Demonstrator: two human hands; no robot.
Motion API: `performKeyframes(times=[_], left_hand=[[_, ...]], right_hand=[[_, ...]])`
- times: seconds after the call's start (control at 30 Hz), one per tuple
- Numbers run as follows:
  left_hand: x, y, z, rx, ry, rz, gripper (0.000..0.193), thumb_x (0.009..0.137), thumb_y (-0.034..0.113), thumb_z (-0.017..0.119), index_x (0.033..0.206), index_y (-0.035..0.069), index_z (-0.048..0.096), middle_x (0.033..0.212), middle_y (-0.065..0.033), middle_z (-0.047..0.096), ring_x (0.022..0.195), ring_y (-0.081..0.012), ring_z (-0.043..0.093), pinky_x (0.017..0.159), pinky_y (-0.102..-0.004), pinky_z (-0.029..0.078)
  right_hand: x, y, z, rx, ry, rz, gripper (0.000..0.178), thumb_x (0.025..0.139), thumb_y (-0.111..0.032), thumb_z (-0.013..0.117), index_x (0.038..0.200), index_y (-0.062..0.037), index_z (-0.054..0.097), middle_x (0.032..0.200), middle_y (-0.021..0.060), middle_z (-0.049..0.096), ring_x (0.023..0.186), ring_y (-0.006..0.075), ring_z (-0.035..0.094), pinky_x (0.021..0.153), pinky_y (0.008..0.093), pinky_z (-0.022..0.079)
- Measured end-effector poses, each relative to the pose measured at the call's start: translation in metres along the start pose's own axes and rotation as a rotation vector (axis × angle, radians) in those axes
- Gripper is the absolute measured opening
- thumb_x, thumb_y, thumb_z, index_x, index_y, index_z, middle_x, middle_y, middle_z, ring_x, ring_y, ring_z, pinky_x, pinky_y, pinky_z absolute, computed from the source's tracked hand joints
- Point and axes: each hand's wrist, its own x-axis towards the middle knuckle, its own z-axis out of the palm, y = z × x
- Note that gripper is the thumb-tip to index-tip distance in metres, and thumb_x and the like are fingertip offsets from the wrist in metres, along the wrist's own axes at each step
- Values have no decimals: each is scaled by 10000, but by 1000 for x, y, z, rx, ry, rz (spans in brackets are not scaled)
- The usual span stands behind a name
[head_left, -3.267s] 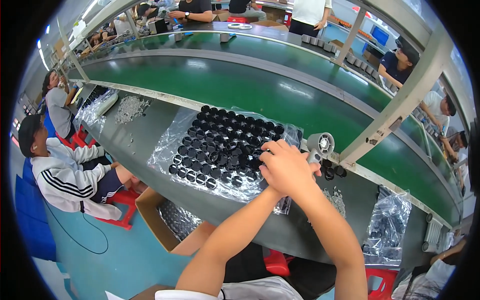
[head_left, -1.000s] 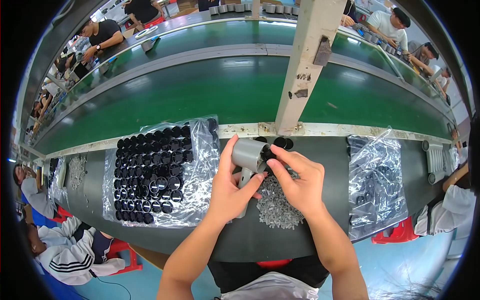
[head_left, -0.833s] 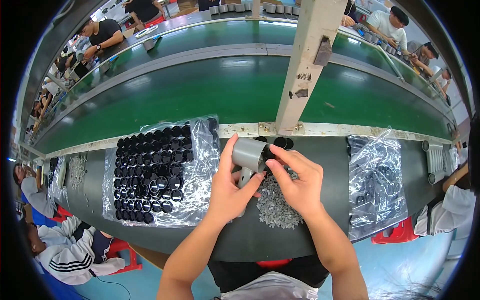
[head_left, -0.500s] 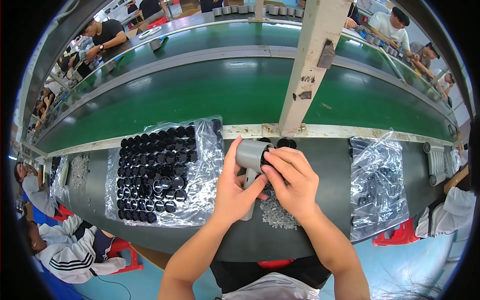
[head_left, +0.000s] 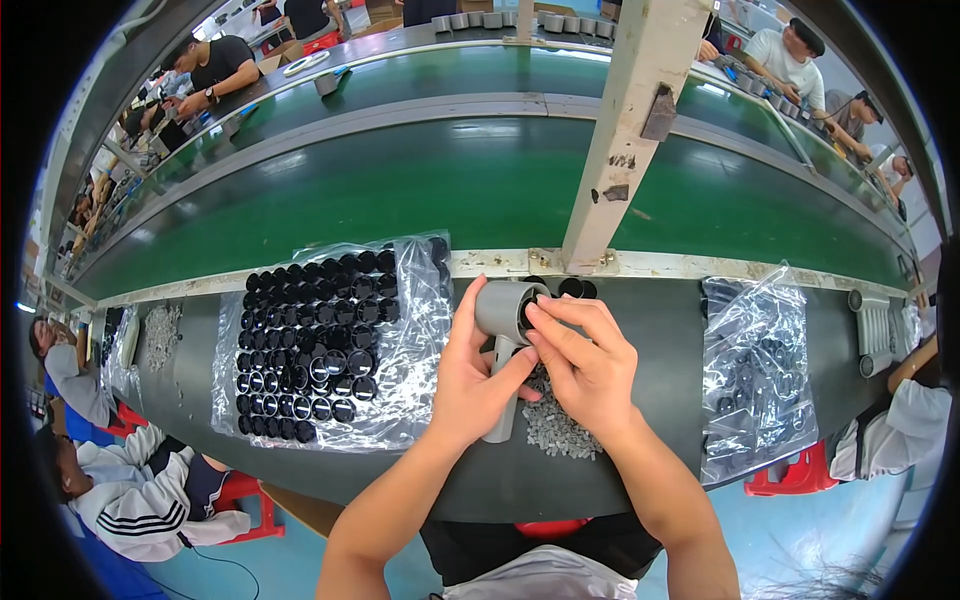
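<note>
My left hand [head_left: 473, 385] is wrapped around a grey hair dryer housing [head_left: 500, 308], a short wide cylinder with a handle pointing down toward me. At the cylinder's open right end, the fingers of my right hand [head_left: 590, 365] are pinched on a black round cap [head_left: 527, 308], mostly hidden by the fingertips and the rim. Beneath my right hand lies a pile of small grey plastic pieces [head_left: 560, 428]. To the left, rows of black round caps [head_left: 310, 350] rest on a clear plastic bag [head_left: 405, 400].
Another clear bag with dark parts [head_left: 755, 380] lies to the right. A few loose black caps [head_left: 577, 288] sit behind my hands. A pale post [head_left: 615, 150] rises beside the green conveyor belt [head_left: 400, 190]. Co-workers sit on both sides, near red stools [head_left: 800, 475].
The right fingers have shifted slightly at the cylinder's open end. The left hand keeps its hold on the housing, and the whole view has moved a little.
</note>
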Motion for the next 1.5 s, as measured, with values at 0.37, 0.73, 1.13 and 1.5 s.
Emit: performKeyframes(times=[0.37,0.73,1.13,1.5], left_hand=[[4,-3,-13,-101,-2,-33,727,1018,22,693,1653,7,340,1454,-167,618,1231,-220,683,851,-347,672],[3,4,-12,-9,5,-143,589,1017,53,736,1546,-33,492,1333,-153,684,996,-223,789,697,-329,678],[-6,8,-15,135,-102,-30,621,956,73,790,1502,-69,532,1237,-173,718,899,-195,779,643,-306,650],[-4,28,-22,352,-202,62,641,979,77,748,1544,-78,490,1393,-115,514,1090,-233,737,698,-300,676]], right_hand=[[4,-14,-8,-44,-131,-19,422,868,13,713,1283,-13,791,1309,161,724,1266,407,626,1079,515,526],[-4,-7,-10,376,-32,318,579,958,-1,726,1518,11,580,1464,205,655,1267,302,631,1113,455,519],[2,-11,-25,836,-348,818,580,1041,-141,743,1544,60,535,1398,158,664,1302,226,627,1113,403,511],[1,-5,-28,848,-402,605,717,939,-6,821,1586,7,513,1454,155,605,1327,248,632,1141,424,545]])
